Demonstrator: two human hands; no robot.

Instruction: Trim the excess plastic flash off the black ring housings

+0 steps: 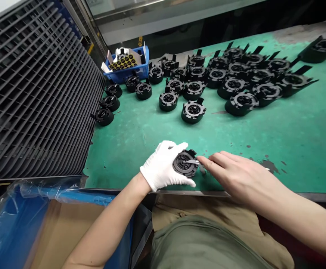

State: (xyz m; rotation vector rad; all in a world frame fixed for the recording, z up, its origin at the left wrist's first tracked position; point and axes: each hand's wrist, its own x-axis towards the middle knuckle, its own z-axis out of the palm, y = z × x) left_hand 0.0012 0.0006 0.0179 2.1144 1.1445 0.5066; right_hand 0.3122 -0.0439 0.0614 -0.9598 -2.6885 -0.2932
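My left hand (164, 166), in a white glove, grips a round black part (183, 164) from its left side near the table's front edge. Its thumb and fingers reach round the part, whose ringed face is turned up. From the right, my bare right hand (230, 170) holds a small knife-like tool (192, 162). The pale pointed blade lies over the middle of the part. The fingers are closed round the handle, which is mostly hidden. A short black tab stands up at the part's far edge.
Many similar black round parts (193, 109) stand across the back of the green table (140, 138). A blue basket (143, 73) with yellow-black stickers is behind. Stacked dark racks (39, 89) rise at left; a blue bin (31, 213) with plastic film sits below.
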